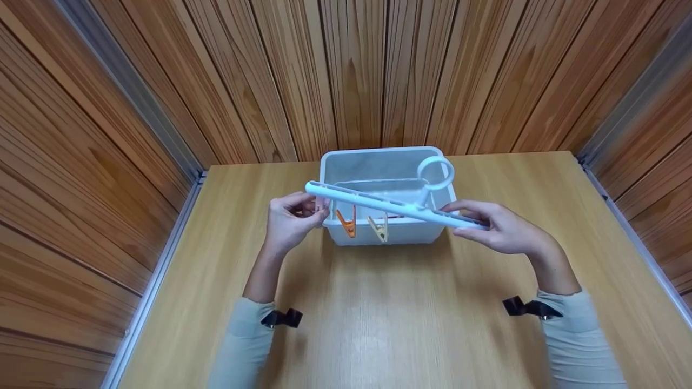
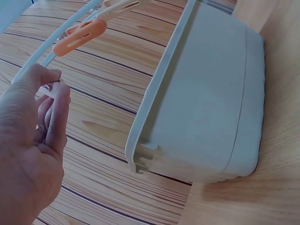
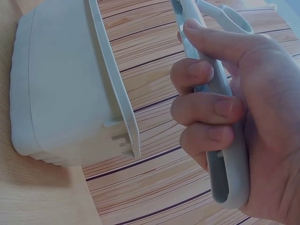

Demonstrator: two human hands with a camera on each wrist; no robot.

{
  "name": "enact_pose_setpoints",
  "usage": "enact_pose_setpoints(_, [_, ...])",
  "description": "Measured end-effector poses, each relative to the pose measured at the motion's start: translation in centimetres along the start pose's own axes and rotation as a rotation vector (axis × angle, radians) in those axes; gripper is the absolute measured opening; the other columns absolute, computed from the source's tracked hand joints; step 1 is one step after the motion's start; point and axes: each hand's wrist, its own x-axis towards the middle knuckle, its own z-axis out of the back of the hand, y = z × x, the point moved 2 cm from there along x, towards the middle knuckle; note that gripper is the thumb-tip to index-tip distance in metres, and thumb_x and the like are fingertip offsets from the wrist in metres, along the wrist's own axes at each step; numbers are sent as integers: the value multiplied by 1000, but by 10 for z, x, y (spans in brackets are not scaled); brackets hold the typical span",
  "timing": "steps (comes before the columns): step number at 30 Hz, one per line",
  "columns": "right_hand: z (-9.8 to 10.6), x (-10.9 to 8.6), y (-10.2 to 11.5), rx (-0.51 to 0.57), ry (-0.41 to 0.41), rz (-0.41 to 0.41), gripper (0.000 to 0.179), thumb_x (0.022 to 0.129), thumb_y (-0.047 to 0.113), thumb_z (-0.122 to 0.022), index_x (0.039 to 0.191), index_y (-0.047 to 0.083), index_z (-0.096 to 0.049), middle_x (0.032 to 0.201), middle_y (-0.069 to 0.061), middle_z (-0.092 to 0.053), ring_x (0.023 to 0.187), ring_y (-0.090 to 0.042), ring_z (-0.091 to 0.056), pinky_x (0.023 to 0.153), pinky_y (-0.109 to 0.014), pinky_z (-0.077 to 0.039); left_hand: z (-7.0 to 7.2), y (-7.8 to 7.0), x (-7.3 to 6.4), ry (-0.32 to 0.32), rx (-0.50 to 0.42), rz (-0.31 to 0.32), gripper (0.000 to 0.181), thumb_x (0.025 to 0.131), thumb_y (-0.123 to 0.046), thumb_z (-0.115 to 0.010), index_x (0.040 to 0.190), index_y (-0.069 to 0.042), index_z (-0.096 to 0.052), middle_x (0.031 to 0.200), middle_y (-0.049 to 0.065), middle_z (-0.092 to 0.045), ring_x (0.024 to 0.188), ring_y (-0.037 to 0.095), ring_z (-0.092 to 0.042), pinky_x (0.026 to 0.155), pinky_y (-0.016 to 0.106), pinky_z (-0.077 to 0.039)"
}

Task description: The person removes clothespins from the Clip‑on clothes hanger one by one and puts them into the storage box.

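A pale blue clip hanger [image 1: 367, 201], a long slotted bar with a round ring on top, is held slanting above a light grey tub [image 1: 394, 235]. My right hand [image 1: 500, 228] grips its lower right end, with fingers wrapped around the bar in the right wrist view. From the bar dangle an orange clothespin [image 1: 348, 227] and a cream clothespin [image 1: 380, 230]. Under the raised left end, my left hand [image 1: 292, 220] pinches a pale pink clothespin [image 2: 52, 88] between thumb and fingers; the fingers hide most of it.
The tub stands on a light wooden table [image 1: 357, 313], near the slatted wood wall [image 1: 357, 81] at the back. Wooden side panels with grey metal rails [image 1: 157, 265] border the table left and right.
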Motion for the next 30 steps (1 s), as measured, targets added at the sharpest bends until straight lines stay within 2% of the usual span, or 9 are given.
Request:
enact_pose_setpoints(6, [0, 0, -1, -2, 0, 13, 35, 106, -1, -71, 141, 4, -71, 105, 3, -70, 83, -5, -61, 68, -24, -50, 0, 2, 0, 74, -94, 17, 22, 92, 8, -82, 113, 14, -81, 80, -12, -76, 68, 5, -70, 63, 19, -61])
enact_pose_setpoints(13, [1, -1, -1, 13, 21, 21, 36, 106, -3, -70, 140, 6, -71, 105, 5, -70, 84, -5, -62, 70, -25, -50, 1, -1, 2, 212, -215, 38, 13, 96, 12, -76, 102, 23, -72, 78, -11, -74, 67, 6, -69, 64, 21, -62])
enact_pose_setpoints(15, [1, 0, -1, 24, 27, 21, 35, 106, -1, -70, 141, 5, -71, 102, 4, -69, 82, -5, -62, 68, -25, -49, 2, -2, 2, 229, -237, 34, 14, 97, 13, -75, 102, 25, -70, 79, -11, -74, 68, 7, -70, 65, 22, -64])
enact_pose_setpoints(18, [1, 0, -1, 40, 32, 15, 36, 107, -1, -70, 142, 4, -70, 100, 4, -68, 80, -5, -61, 67, -25, -48, 3, -3, 2, 191, -227, 36, 20, 95, 13, -77, 111, 23, -73, 80, -10, -75, 68, 7, -71, 65, 22, -64])
enact_pose_setpoints(22, [2, -1, -1, 40, 24, 7, 37, 107, 0, -70, 143, 4, -69, 102, 4, -69, 81, -6, -62, 68, -25, -49, 4, -3, 3, 85, -140, 60, 31, 90, 10, -83, 120, 14, -79, 80, -10, -76, 70, 6, -69, 64, 20, -62])
enact_pose_setpoints(26, [3, -1, -1, 25, 8, 8, 37, 107, 0, -70, 144, 4, -69, 102, 4, -70, 82, -7, -63, 68, -24, -49, 1, -5, 4, -15, -31, 54, 29, 89, 5, -88, 117, 9, -83, 83, -6, -77, 74, 6, -69, 68, 18, -61])
enact_pose_setpoints(30, [3, -1, -1, 19, -6, -3, 38, 107, 1, -70, 145, 4, -69, 108, 4, -73, 85, -7, -65, 69, -24, -51, -3, -10, 4, -80, 45, 27, 27, 88, 2, -89, 114, 7, -84, 87, 7, -80, 75, 4, -71, 71, 17, -62])
